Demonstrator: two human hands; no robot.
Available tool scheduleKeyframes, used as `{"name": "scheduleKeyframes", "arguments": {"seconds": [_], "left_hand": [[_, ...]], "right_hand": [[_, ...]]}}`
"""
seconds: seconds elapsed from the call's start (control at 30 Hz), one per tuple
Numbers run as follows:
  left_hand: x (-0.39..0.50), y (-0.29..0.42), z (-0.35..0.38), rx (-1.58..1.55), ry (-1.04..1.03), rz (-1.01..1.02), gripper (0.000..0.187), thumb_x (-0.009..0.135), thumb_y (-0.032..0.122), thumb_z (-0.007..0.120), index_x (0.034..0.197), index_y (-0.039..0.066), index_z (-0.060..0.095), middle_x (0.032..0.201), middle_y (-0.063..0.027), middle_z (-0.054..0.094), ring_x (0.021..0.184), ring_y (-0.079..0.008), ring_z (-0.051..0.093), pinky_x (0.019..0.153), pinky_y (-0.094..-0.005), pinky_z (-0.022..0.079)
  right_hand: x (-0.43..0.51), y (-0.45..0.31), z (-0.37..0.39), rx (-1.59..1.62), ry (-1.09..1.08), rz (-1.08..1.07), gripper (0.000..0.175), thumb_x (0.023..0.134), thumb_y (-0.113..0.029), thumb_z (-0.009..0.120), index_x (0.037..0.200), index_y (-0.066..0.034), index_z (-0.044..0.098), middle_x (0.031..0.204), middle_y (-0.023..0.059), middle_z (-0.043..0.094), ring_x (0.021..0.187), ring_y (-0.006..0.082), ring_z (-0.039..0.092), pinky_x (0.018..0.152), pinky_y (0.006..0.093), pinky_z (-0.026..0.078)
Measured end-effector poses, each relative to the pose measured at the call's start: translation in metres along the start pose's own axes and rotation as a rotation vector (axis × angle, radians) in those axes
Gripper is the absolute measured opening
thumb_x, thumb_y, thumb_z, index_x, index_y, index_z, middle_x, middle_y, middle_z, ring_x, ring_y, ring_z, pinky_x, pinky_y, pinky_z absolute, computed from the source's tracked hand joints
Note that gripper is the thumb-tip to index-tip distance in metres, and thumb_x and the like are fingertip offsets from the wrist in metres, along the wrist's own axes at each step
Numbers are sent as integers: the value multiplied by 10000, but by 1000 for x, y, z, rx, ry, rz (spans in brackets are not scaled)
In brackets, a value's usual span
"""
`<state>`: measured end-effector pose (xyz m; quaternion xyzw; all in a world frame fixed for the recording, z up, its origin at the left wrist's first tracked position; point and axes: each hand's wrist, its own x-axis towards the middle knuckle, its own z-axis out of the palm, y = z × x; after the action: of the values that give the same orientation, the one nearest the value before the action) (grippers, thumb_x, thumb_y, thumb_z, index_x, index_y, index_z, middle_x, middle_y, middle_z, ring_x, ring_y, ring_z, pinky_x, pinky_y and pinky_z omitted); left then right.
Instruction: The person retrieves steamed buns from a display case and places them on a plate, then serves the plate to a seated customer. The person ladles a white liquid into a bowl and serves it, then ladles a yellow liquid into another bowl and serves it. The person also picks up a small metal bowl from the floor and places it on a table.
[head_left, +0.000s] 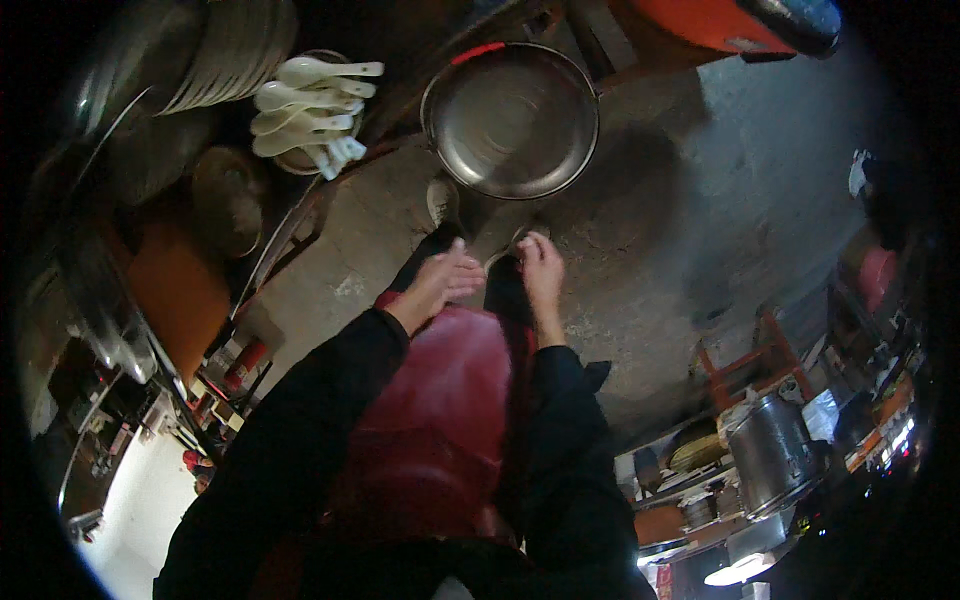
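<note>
My left hand (450, 277) is held above my lap with the palm turned inward and the fingers extended, holding nothing. To its right, my right hand (541, 266) has loosely curled fingers, and no object shows in it. The two hands are apart. Below them are my dark trouser legs and a dark red apron (457, 375). Beyond the hands sits a large round metal pan (510, 120) with a red strip on its rim. Several white soup spoons (311, 112) lie heaped over a round container at the upper left.
Stacked plates (232, 60) stand at the upper left, above a brown round lid or dish (229, 199). An orange container (686, 26) is at the top right. At the lower right, a tall metal pot (772, 454) stands near a reddish wooden frame (750, 352). Concrete floor (637, 315) surrounds my feet.
</note>
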<state>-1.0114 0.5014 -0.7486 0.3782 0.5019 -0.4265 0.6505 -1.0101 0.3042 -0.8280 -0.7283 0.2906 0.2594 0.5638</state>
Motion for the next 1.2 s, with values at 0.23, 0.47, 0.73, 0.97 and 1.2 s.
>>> {"name": "scheduleKeyframes", "arguments": {"seconds": [0.23, 0.47, 0.73, 0.97, 1.2], "left_hand": [[-149, -23, 48, -355, -108, 183, 407, 990, 427, 476, 1265, 128, 499, 1222, -33, 559, 1080, -184, 547, 941, -380, 436], [-345, -20, 26, -423, -186, 511, 153, 973, 274, 540, 1081, 171, 574, 1058, 47, 574, 971, -97, 534, 854, -318, 432], [-423, -42, -18, 30, 3, 1034, 327, 947, 257, 556, 1206, 58, 533, 1120, -10, 589, 1068, -152, 535, 937, -345, 406], [-454, -28, -77, -436, -259, 1222, 278, 967, 245, 531, 1155, 41, 555, 1128, -40, 587, 1112, -159, 542, 988, -351, 416], [-502, 6, -192, -455, -85, 1178, 392, 935, 271, 586, 1260, 68, 504, 1110, -77, 616, 1039, -215, 606, 923, -357, 484]], "right_hand": [[-131, -139, 31, -434, -443, -246, 428, 975, -401, 435, 1144, -65, 639, 931, 158, 665, 877, 279, 641, 791, 328, 485], [-208, -216, 53, -343, -878, -636, 313, 921, -258, 566, 1173, -84, 631, 1023, 83, 676, 931, 179, 632, 817, 302, 487], [-253, -256, 82, -465, -999, -676, 277, 904, -223, 579, 1129, -72, 636, 988, 100, 673, 885, 257, 655, 771, 344, 513], [-216, -271, 89, -905, -612, -1023, 234, 911, -254, 558, 931, -42, 656, 759, 64, 630, 640, 224, 597, 569, 360, 448], [-156, -250, 84, -867, -397, -614, 315, 927, -306, 530, 800, -35, 629, 697, 109, 631, 651, 256, 622, 561, 400, 431]]}}
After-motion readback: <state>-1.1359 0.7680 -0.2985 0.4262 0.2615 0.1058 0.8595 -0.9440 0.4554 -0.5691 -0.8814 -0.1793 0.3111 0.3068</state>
